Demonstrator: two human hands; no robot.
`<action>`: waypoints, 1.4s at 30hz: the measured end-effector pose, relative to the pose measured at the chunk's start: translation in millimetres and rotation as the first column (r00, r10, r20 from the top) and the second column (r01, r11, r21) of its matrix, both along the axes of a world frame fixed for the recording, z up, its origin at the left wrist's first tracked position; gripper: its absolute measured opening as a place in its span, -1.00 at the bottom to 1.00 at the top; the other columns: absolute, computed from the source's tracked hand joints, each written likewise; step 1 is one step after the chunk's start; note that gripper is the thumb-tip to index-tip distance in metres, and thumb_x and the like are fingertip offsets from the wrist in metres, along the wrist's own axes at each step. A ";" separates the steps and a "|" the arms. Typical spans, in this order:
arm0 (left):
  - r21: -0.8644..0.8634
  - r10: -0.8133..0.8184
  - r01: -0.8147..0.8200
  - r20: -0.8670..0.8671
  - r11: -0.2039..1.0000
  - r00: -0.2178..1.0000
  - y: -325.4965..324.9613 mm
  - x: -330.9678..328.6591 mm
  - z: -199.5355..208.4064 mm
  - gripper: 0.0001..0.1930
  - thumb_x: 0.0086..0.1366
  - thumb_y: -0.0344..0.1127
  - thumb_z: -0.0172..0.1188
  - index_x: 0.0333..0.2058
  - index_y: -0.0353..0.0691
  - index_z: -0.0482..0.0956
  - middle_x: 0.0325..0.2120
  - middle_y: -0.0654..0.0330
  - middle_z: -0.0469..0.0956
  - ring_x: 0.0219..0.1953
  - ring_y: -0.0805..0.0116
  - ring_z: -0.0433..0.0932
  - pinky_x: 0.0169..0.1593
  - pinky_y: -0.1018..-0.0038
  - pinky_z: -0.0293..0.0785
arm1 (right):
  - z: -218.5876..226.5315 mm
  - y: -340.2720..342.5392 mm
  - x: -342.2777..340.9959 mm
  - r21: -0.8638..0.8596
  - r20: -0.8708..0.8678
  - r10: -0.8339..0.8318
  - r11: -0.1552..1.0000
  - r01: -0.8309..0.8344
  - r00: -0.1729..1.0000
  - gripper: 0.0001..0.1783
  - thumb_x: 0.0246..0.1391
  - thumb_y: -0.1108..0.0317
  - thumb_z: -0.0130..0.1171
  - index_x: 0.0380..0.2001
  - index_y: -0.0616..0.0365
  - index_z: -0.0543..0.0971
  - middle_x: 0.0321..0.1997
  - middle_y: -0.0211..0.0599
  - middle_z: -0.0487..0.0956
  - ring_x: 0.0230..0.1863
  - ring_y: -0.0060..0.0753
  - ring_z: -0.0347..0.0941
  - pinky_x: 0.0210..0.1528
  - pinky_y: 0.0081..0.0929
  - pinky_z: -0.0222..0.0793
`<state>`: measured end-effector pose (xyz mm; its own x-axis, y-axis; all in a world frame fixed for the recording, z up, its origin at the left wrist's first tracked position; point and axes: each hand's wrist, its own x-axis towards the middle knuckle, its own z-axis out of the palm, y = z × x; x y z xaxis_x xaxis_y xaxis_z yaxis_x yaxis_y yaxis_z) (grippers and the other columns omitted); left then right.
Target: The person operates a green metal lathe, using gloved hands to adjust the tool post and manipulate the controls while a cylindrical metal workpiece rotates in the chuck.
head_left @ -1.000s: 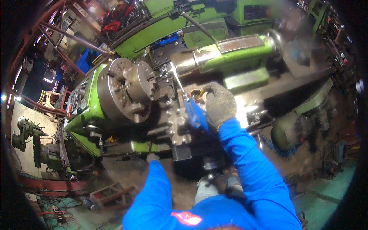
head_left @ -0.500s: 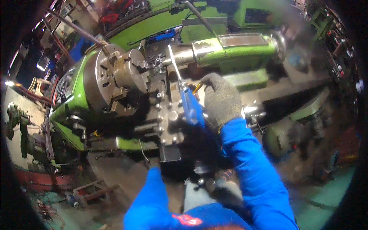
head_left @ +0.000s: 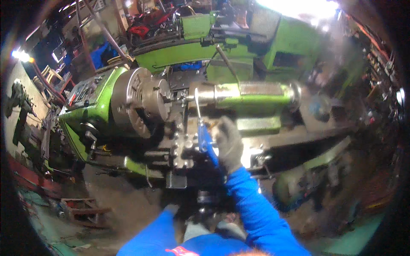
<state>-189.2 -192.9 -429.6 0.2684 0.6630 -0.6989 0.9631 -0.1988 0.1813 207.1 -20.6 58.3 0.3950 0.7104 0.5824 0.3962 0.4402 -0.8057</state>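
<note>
My right hand [head_left: 229, 147], in a grey work glove, is curled at the right side of a blue air blow gun [head_left: 205, 140]. The gun's long silver nozzle points up and away, over the lathe carriage [head_left: 181, 149]. My fingers are partly smeared, and the grip on the handle is partly hidden. Beyond the nozzle lies the tailstock [head_left: 256, 98], its bare metal quill facing the chuck [head_left: 149, 96] on the left. My left hand [head_left: 172, 208] is low, in front of the carriage; only a dark, blurred bit shows past the blue sleeve, with its fingers not readable.
The green headstock [head_left: 96, 111] carries a lever [head_left: 90, 136] on its front. Behind stands another green machine [head_left: 194, 53]. A reddish metal frame [head_left: 85, 211] is on the floor at the lower left. Crowded shelves line the far right.
My view has shifted, so the lathe sits lower in the picture. My right hand and the blow gun have come nearer to me, and the nozzle tip now overlaps the tailstock quill.
</note>
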 end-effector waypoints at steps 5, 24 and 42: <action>0.092 -0.022 0.019 0.038 0.996 0.999 -35.9 31.2 55.4 -0.57 0.48 -0.02 -0.02 0.02 -0.14 0.69 -0.04 -0.02 0.69 0.03 -0.08 0.67 0.10 0.02 0.57 | 56.0 -36.8 -5.3 -0.327 0.607 0.148 0.942 0.075 0.781 0.04 -0.24 -0.29 0.53 0.21 0.21 0.50 0.05 0.02 0.55 0.15 0.05 0.45 0.23 -0.02 0.29; 0.136 0.123 -0.091 -0.245 0.987 0.962 -143.2 55.1 126.7 -0.59 0.47 -0.09 -0.02 0.00 -0.18 0.71 -0.01 -0.12 0.67 0.04 -0.10 0.64 0.16 0.02 0.52 | 19.8 -1.5 25.9 0.004 -0.286 0.087 0.996 -0.089 0.954 -0.57 0.28 0.31 0.29 0.15 0.25 0.59 -0.16 -0.26 0.70 -0.24 -0.43 0.60 -0.14 -0.43 0.57; 0.232 -0.310 -0.842 0.947 0.488 0.081 145.5 200.5 461.8 -0.71 0.48 -0.21 0.15 -0.06 -0.29 0.70 -0.12 0.07 0.70 0.01 0.17 0.63 0.15 0.25 0.48 | 51.7 -136.0 122.5 -0.770 -0.405 0.580 0.201 -0.606 0.707 -0.42 0.16 0.32 0.24 0.28 0.10 0.54 0.16 -0.29 0.63 0.16 -0.39 0.52 0.23 -0.40 0.42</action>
<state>11.3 -47.5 32.2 -0.1629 0.8106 0.5625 0.1487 -0.5435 0.8262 329.6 -156.6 110.1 -0.3637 0.8317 -0.4196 0.3075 -0.3180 -0.8968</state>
